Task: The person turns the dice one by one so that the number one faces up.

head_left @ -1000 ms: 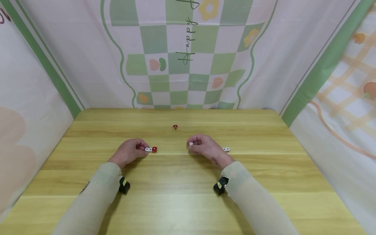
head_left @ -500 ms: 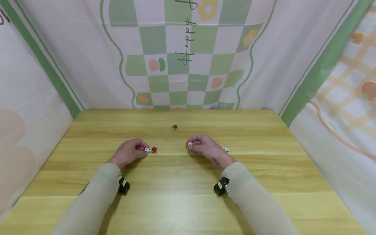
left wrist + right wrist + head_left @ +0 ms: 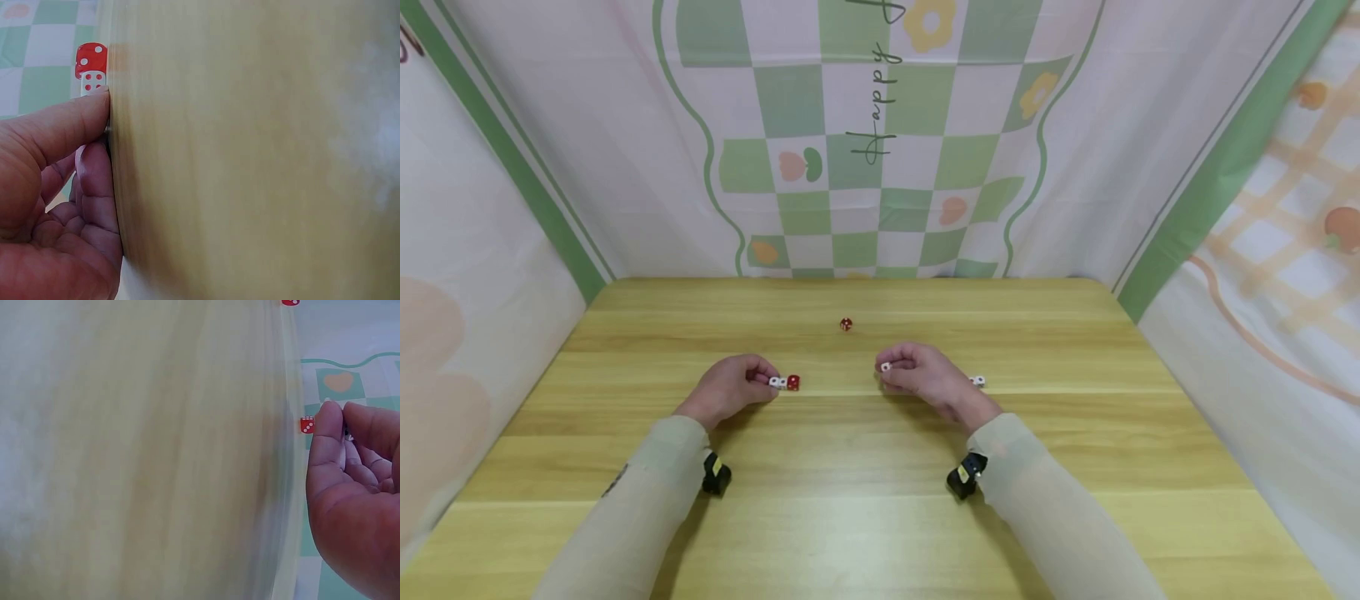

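Observation:
In the head view, a short row of dice lies on the table: two white dice [image 3: 778,382] with a red die [image 3: 793,382] at the right end. My left hand [image 3: 730,387] pinches the row's left end between thumb and fingers. The left wrist view shows the thumb against a white die [image 3: 94,79] with red pips, the red die [image 3: 92,59] beyond it. My right hand [image 3: 925,377] pinches another white die [image 3: 886,367] at its fingertips; in the right wrist view fingers mostly hide it. Whether it touches the table, I cannot tell.
Farther back on the wooden table [image 3: 880,483] lies a single red die [image 3: 846,324]. Right of my right wrist are more white dice [image 3: 977,382], partly hidden by the hand. A patterned curtain [image 3: 880,167] hangs behind the table's far edge.
The white die in my right hand has turned slightly, so a different face shows upward. Both hands stay in nearly the same places, and the row has not moved.

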`<state>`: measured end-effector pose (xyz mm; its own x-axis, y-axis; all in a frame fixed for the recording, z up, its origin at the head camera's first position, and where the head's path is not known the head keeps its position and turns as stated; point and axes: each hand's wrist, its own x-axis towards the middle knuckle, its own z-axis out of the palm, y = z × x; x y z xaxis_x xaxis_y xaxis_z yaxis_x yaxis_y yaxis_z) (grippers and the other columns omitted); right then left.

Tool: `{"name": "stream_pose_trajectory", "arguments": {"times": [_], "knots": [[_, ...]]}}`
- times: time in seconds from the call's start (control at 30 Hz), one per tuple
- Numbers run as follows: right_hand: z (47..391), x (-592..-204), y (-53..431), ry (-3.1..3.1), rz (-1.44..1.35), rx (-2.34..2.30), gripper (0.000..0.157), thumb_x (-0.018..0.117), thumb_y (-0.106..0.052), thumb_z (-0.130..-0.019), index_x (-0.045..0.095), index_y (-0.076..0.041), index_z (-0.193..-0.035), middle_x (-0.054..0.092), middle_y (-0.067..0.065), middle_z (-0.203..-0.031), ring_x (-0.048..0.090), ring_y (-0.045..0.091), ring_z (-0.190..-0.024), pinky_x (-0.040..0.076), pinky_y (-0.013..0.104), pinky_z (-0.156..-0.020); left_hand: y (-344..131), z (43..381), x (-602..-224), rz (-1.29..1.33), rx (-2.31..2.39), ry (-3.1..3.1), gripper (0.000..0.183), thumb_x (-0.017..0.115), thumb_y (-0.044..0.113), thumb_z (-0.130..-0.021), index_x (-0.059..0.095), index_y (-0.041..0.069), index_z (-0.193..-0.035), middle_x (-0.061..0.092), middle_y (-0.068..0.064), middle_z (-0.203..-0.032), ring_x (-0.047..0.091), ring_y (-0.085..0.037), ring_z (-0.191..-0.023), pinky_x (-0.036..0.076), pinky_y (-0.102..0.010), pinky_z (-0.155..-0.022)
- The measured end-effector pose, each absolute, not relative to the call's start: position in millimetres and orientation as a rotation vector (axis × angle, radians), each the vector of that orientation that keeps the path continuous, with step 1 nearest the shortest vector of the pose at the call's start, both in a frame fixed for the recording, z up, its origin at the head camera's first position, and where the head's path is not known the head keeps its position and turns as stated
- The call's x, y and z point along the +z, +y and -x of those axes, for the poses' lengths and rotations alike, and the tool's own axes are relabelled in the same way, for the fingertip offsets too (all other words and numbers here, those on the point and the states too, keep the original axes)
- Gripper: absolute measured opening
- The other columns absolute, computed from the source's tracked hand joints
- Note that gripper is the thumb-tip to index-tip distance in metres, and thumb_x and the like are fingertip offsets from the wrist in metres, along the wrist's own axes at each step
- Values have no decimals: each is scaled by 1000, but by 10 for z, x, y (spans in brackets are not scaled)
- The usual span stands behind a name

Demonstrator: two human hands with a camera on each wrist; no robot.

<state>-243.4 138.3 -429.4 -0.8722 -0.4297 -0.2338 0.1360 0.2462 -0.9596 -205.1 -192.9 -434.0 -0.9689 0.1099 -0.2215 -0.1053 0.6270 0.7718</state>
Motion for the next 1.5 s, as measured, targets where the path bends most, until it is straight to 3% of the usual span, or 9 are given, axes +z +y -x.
{"name": "stream_pose_trajectory", "arguments": {"times": [0.33, 0.43, 0.67, 0.87, 1.07, 1.27, 1.5], "knots": [[2435, -4238, 1469, 2214, 274, -1589, 42, 74, -6, -94, 62, 3, -133, 64, 15, -123, 61, 23, -110, 55, 30, -92, -1922, 2042, -4321, -2, 1255, 2601, 19, 77, 14, -94, 72, 9, -111, 68, -7, -105, 59, -21, -93, 48, -33, -82], [2443, -4205, 1521, 2197, 262, -1595, 42, 71, -7, -97, 60, 4, -136, 63, 14, -122, 62, 24, -110, 57, 31, -92, -1928, 2043, -4331, -5, 1255, 2598, 19, 77, 14, -94, 71, 9, -111, 68, -7, -105, 59, -22, -93, 48, -33, -82], [2466, -4128, 1708, 2146, 214, -1673, 42, 65, -10, -103, 55, 11, -138, 64, 29, -130, 69, 22, -108, 60, 36, -93, -1933, 2051, -4348, -3, 1264, 2594, 19, 77, 13, -93, 72, 9, -111, 68, -6, -104, 60, -22, -93, 48, -33, -82], [2486, -4076, 1916, 2188, 160, -1666, 40, 65, -11, -103, 56, 8, -138, 62, 30, -134, 69, 23, -111, 59, 35, -94, -1918, 2044, -4339, -3, 1276, 2586, 19, 77, 13, -93, 72, 8, -111, 68, -6, -104, 60, -21, -93, 49, -33, -82], [2475, -4006, 2129, 2273, 152, -1595, 43, 64, -17, -105, 54, 7, -139, 61, 26, -135, 66, 32, -119, 57, 38, -99, -1910, 2023, -4322, 1, 1279, 2581, 19, 77, 13, -93, 71, 8, -111, 68, -6, -105, 59, -22, -93, 48, -33, -82], [2465, -3968, 2380, 2375, 142, -1516, 45, 64, -22, -105, 55, 5, -139, 61, 17, -125, 61, 33, -116, 58, 36, -96, -1914, 2019, -4321, 6, 1283, 2573, 20, 77, 13, -93, 71, 8, -112, 68, -6, -105, 59, -22, -93, 48, -33, -83], [2444, -4046, 2720, 2488, 97, -1404, 38, 62, -18, -106, 56, 7, -134, 62, 8, -102, 60, 19, -92, 57, 29, -80, -1914, 2025, -4319, 2, 1271, 2580, 19, 77, 14, -94, 71, 9, -112, 68, -6, -105, 59, -22, -93, 48, -33, -83]]}}
